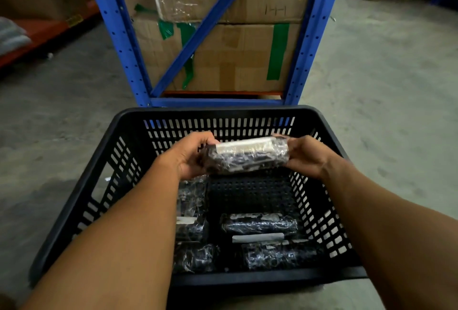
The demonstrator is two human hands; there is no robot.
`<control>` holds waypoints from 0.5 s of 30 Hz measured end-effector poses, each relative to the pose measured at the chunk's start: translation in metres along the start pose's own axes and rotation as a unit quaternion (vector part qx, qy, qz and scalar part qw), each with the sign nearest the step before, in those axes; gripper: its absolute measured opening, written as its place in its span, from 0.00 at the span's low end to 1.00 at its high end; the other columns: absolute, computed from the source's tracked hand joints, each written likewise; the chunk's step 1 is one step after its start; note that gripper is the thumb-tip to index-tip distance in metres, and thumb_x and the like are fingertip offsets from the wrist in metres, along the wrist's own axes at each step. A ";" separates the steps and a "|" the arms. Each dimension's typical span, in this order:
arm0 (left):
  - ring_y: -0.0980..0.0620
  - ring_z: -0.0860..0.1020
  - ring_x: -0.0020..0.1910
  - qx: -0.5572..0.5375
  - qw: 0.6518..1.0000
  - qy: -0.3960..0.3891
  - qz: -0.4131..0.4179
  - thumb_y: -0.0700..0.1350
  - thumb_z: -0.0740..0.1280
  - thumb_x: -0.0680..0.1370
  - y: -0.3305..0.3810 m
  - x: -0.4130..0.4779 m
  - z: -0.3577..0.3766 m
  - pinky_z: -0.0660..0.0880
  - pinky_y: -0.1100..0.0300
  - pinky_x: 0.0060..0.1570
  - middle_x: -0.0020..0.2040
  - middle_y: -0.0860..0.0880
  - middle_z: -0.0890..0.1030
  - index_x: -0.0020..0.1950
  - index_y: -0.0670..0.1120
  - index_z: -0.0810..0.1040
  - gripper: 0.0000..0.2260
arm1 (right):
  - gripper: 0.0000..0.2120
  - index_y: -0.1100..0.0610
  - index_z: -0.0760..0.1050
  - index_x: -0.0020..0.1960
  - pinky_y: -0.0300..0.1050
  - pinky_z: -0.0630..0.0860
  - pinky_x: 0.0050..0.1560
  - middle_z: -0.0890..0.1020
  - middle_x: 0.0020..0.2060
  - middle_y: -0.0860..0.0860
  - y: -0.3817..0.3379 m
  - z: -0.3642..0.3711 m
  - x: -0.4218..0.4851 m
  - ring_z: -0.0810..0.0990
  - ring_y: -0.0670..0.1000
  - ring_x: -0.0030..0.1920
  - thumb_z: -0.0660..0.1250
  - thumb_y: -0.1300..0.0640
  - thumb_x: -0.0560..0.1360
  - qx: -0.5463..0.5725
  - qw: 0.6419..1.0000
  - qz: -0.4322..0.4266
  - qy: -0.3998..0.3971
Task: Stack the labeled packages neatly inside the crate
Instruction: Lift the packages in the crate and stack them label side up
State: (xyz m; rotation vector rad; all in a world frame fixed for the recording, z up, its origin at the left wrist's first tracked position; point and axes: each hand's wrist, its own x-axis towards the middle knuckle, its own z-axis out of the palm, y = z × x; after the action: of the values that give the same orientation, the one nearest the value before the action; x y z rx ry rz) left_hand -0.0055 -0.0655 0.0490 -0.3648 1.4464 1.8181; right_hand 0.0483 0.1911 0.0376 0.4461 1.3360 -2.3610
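Packages wrapped in clear film, each dark with a white label strip, are the work items. One package is held level above the far half of the crate, label side up and long axis running left to right. The left hand grips its left end and the right hand grips its right end, fingers curled around the short sides. Holding both ends keeps the soft wrap from sagging and lets the package be lowered flat.

Several more packages lie on the crate floor at the near side: two on the right, parallel to the near wall, and others on the left, partly hidden by the left forearm. The far floor area is bare, so the held package is probably meant for that gap. Matching its orientation to the right-hand row would keep the layer even. The crate stands on a concrete floor in front of a blue rack.
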 end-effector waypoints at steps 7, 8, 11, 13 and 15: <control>0.33 0.75 0.63 -0.015 0.998 -0.045 0.028 0.28 0.72 0.62 -0.022 0.018 -0.007 0.80 0.41 0.47 0.72 0.34 0.67 0.77 0.52 0.60 0.48 | 0.11 0.66 0.77 0.52 0.49 0.85 0.40 0.87 0.41 0.59 0.011 0.015 0.004 0.87 0.56 0.39 0.70 0.61 0.73 -0.147 0.980 0.128 0.033; 0.34 0.77 0.62 -0.005 0.998 -0.068 0.001 0.28 0.73 0.63 -0.021 0.018 -0.005 0.79 0.41 0.51 0.70 0.34 0.71 0.77 0.47 0.62 0.45 | 0.14 0.67 0.78 0.54 0.53 0.84 0.46 0.87 0.46 0.60 0.014 0.011 0.005 0.87 0.58 0.43 0.71 0.64 0.70 -0.127 0.985 0.108 0.033; 0.37 0.80 0.57 0.071 0.991 -0.101 -0.061 0.31 0.70 0.68 -0.015 0.009 0.007 0.75 0.42 0.58 0.58 0.35 0.82 0.63 0.36 0.76 0.23 | 0.27 0.66 0.76 0.64 0.61 0.78 0.60 0.83 0.57 0.63 0.022 0.001 0.008 0.83 0.63 0.57 0.73 0.68 0.65 -0.103 0.993 0.055 0.029; 0.38 0.81 0.55 0.082 0.991 -0.101 -0.040 0.29 0.68 0.70 -0.013 0.009 0.010 0.75 0.42 0.57 0.54 0.36 0.83 0.58 0.38 0.78 0.17 | 0.29 0.62 0.76 0.63 0.62 0.78 0.59 0.83 0.57 0.62 0.028 -0.003 0.009 0.83 0.64 0.56 0.73 0.70 0.63 -0.094 0.995 0.022 0.034; 0.38 0.81 0.53 0.072 0.994 -0.078 0.003 0.24 0.66 0.71 -0.013 0.014 0.010 0.76 0.41 0.56 0.53 0.37 0.83 0.56 0.44 0.77 0.20 | 0.37 0.57 0.73 0.66 0.65 0.78 0.57 0.83 0.57 0.61 0.029 -0.006 0.012 0.82 0.65 0.56 0.74 0.74 0.59 -0.081 0.995 -0.004 0.055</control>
State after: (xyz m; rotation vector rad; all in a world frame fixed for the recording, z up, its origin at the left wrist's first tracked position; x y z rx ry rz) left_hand -0.0034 -0.0497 0.0345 -0.1433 1.4605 1.6948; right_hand 0.0521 0.1799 0.0076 0.5296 1.5663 -2.2409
